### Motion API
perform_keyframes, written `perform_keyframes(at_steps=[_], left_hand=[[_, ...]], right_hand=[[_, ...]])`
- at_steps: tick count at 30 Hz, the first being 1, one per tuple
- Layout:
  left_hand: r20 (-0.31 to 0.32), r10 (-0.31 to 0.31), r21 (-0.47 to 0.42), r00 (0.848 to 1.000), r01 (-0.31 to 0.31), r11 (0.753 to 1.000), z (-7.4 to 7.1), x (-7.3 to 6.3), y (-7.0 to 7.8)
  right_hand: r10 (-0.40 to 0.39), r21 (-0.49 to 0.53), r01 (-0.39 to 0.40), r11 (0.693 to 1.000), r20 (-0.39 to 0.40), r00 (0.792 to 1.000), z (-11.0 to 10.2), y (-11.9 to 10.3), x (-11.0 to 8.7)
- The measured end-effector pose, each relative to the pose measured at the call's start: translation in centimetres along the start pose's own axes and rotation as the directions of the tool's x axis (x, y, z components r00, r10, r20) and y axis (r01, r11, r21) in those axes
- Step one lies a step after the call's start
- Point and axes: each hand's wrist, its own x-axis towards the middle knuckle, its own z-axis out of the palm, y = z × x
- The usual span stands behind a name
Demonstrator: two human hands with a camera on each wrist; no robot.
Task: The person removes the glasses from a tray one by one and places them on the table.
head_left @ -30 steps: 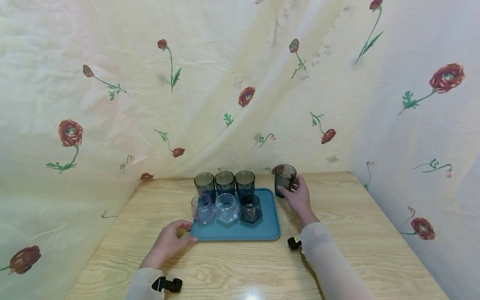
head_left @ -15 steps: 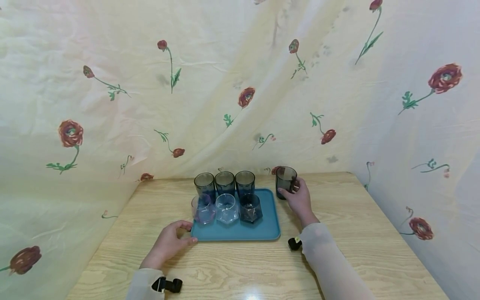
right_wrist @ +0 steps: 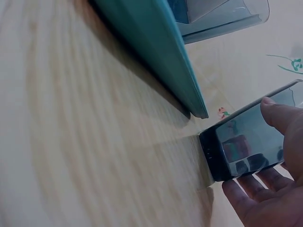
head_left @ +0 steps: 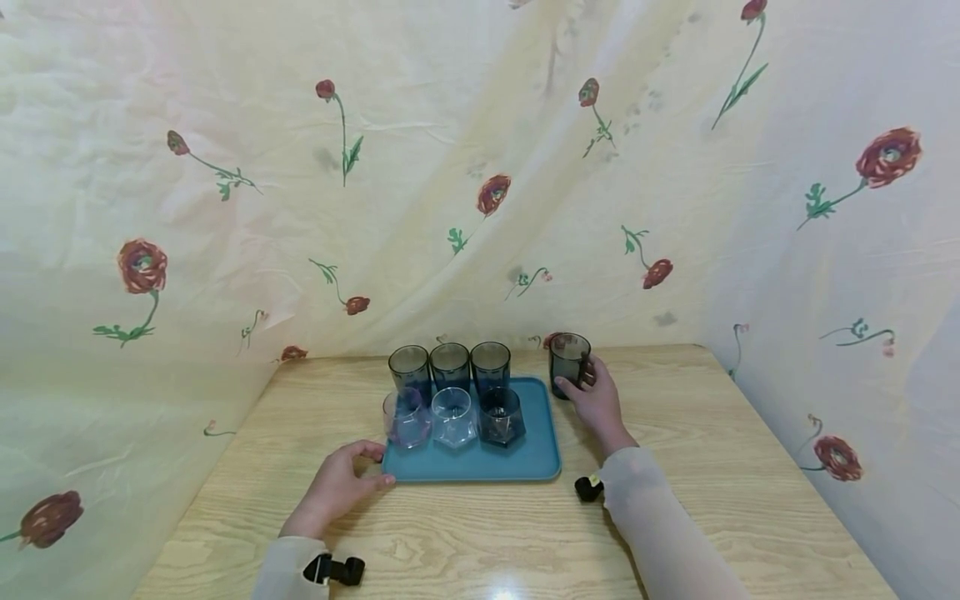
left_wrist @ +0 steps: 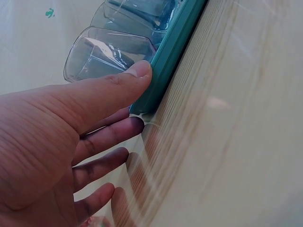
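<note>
My right hand [head_left: 600, 408] grips a dark grey tumbler [head_left: 562, 367] upright, just past the tray's right edge. In the right wrist view its thumb lies along one side of the glass, fingers on the other, and the base is right at the tabletop. At the near left corner of a blue tray [head_left: 465, 468], my left hand [head_left: 339, 485] pinches the rim between thumb and forefinger; its other fingers are spread in the left wrist view. On the tray, three grey tumblers [head_left: 450, 367] stand behind a pinkish faceted glass [head_left: 407, 421], a clear one [head_left: 453, 421] and a dark one [head_left: 501, 418].
The pale wooden table [head_left: 450, 533] runs back to a flower-printed cloth [head_left: 420, 208] that hangs behind and along both sides. Bare tray surface shows in front of the short glasses and along the right. Black straps with small cameras [head_left: 348, 571] sit on the wrists.
The tumbler in my right hand has come down slightly, then shifted a little to the left. My left hand and the tray stay where they were.
</note>
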Motion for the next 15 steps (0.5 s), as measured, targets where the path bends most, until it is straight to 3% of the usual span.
perform_keyframes(at_steps=[15], left_hand=[[0.004,0.004,0.000,1.000,-0.004,1.000,0.01,0.05,-0.02]], right_hand=[[-0.003,0.011,0.003,1.000,0.002,1.000,-0.08,-0.08,-0.29]])
